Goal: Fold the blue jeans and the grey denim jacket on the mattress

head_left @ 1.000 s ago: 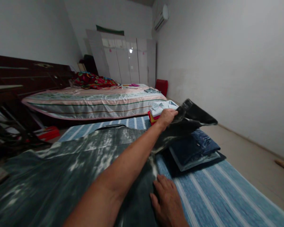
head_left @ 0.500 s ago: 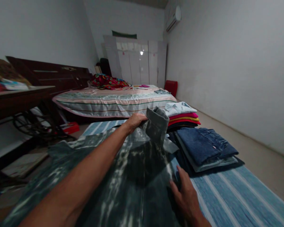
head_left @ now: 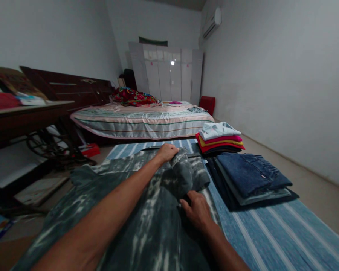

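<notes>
A grey-green tie-dyed shirt [head_left: 147,203] lies spread over the blue striped surface in front of me, its sleeve folded over near the far right side. My left hand [head_left: 167,152] reaches across it, closed on the cloth near the shoulder at the far edge. Lower and to the right, my right hand [head_left: 196,209] has its fingers and thumb curled at the shirt's right side, just below the folded sleeve. The cloth between those fingers is partly hidden.
Right of the shirt lie folded jeans [head_left: 243,175] on dark garments. Behind them is a stack of folded tops [head_left: 220,137]. The blue striped cover [head_left: 268,226] runs beneath. Farther off stand a bed [head_left: 144,122] and, at left, a table with a wheel [head_left: 31,107].
The raised sleeve has come down and lies folded over on the shirt. My right hand has moved left and inward onto the shirt's side; my left hand has lowered slightly.
</notes>
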`<state>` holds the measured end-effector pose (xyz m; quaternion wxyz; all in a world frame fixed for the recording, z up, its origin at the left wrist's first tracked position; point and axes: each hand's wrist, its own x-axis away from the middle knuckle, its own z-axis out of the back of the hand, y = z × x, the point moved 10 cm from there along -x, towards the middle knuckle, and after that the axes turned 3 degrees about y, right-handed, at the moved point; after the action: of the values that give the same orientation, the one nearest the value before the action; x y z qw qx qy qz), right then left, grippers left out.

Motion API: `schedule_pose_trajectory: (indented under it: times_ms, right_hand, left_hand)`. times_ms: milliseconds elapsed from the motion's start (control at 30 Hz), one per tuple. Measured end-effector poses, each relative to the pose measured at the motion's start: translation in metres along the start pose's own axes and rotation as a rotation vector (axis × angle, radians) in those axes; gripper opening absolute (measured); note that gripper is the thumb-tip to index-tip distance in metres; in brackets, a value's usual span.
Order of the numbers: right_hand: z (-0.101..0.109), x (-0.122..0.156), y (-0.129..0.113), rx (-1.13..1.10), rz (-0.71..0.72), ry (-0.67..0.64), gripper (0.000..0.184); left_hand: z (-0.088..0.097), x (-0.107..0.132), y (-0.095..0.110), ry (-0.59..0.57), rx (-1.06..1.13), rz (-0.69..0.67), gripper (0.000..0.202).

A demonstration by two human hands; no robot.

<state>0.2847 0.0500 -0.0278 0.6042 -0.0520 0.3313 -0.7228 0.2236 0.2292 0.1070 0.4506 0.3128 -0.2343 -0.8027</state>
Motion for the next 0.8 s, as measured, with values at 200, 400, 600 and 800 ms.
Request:
schedule_pose_trajectory:
  times_ms: [200, 400, 600, 800]
  right_hand:
    - [-0.003, -0.004, 0.000, 0.012, 0.057, -0.005, 0.016]
    - [-0.008, -0.007, 0.006, -0.219, 0.066, 0.047, 0.031]
    - [-0.002, -0.003, 0.026, -0.263, 0.037, 0.190, 0.026]
    - [-0.002, -0.003, 0.032, -0.266, 0.042, 0.204, 0.038]
  left_hand:
    - [-0.006, 0.002, -0.032, 0.061, -0.114, 0.094, 0.025]
    - [-0.007, -0.003, -0.038, 0.067, -0.119, 0.129, 0.022]
    - [-0.017, 0.002, -0.037, 0.119, -0.096, 0.155, 0.027]
    - [-0.041, 0.063, -0.087, 0.207, 0.323, 0.446, 0.063]
